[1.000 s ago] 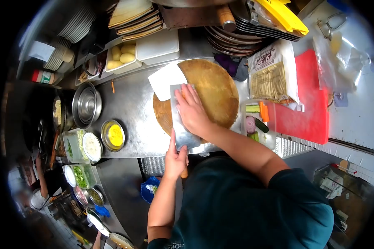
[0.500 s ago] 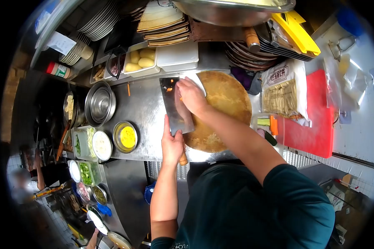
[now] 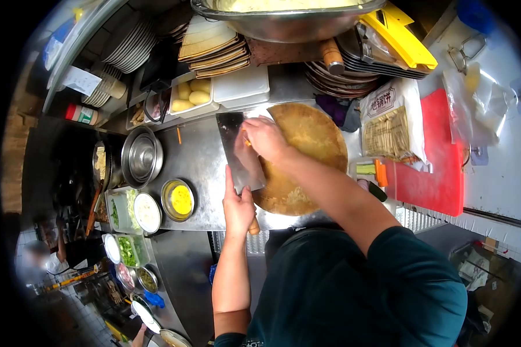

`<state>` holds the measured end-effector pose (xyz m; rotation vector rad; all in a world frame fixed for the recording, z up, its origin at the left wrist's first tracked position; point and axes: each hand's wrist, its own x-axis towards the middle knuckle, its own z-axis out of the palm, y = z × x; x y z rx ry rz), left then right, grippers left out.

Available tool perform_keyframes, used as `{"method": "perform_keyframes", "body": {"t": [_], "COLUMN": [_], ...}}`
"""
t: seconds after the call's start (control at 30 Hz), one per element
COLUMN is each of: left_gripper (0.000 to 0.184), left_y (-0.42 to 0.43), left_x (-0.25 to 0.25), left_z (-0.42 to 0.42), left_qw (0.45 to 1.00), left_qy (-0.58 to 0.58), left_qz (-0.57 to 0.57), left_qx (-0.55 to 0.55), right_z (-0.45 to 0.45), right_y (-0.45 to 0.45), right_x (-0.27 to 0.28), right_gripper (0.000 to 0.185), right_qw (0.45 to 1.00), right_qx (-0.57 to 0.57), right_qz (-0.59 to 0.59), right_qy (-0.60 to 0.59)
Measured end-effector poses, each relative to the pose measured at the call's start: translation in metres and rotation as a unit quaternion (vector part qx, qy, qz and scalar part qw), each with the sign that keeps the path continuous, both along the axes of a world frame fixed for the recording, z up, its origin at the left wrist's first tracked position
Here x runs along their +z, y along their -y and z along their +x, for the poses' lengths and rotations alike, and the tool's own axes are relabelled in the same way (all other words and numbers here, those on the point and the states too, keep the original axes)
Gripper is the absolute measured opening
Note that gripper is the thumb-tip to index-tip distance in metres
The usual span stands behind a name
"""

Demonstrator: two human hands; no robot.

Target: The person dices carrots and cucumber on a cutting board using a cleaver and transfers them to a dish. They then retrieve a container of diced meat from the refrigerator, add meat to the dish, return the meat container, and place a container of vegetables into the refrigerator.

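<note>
Steel counter point(image 3: 197, 153) carries a round chopping board point(image 3: 312, 153); the cleaver point(image 3: 246, 166) lies over its left side. Left hand point(image 3: 239, 209) is closed about the handle point(image 3: 254, 226), index finger along the blade. Right hand point(image 3: 265, 139) touches the blade beside orange scraps point(image 3: 247, 140); whether it grips any cannot be determined. Advised: fingers flat, clear of the edge; handle steady.

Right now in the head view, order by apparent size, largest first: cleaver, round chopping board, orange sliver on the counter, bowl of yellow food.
1. Round chopping board, partly hidden
2. Cleaver, partly covered
3. Bowl of yellow food
4. Orange sliver, clearly smallest
</note>
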<state>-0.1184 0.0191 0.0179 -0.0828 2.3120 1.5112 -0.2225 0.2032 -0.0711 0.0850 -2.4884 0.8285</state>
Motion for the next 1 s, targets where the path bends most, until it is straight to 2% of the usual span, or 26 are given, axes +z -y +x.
{"method": "perform_keyframes", "body": {"t": [0.07, 0.2, 0.3, 0.53, 0.73, 0.87, 1.0], "left_gripper": [0.078, 0.078, 0.079, 0.08, 0.079, 0.078, 0.078], "left_y": [0.002, 0.004, 0.001, -0.003, -0.003, 0.0, 0.006], "left_x": [-0.003, -0.004, -0.003, 0.001, 0.009, 0.008, 0.001], "left_z": [-0.002, -0.002, -0.001, 0.002, 0.004, 0.002, 0.004], "left_qw": [1.0, 1.0, 1.0, 0.999, 1.0, 0.999, 0.998], "left_qy": [-0.012, -0.018, -0.017, -0.034, -0.021, -0.029, -0.047], "left_qz": [-0.002, -0.004, 0.005, 0.014, 0.009, 0.014, 0.037], "left_qx": [0.005, 0.003, 0.001, 0.001, 0.017, 0.027, 0.031], "right_z": [0.007, 0.013, 0.023, 0.035, 0.043, 0.044, 0.05], "right_y": [-0.014, -0.011, -0.007, -0.006, -0.021, -0.03, -0.021], "right_x": [-0.002, 0.004, 0.02, 0.023, 0.01, -0.009, 0.024], "right_gripper": [0.022, 0.017, 0.011, 0.007, 0.008, 0.014, 0.029], "right_qw": [0.993, 0.996, 0.993, 0.991, 0.997, 0.999, 0.998], "right_qx": [0.006, -0.035, 0.048, 0.042, 0.021, -0.034, 0.042], "right_qz": [0.045, -0.022, -0.068, -0.071, 0.024, 0.034, 0.043], "right_qy": [0.108, -0.08, -0.087, -0.104, -0.07, -0.024, -0.035]}}
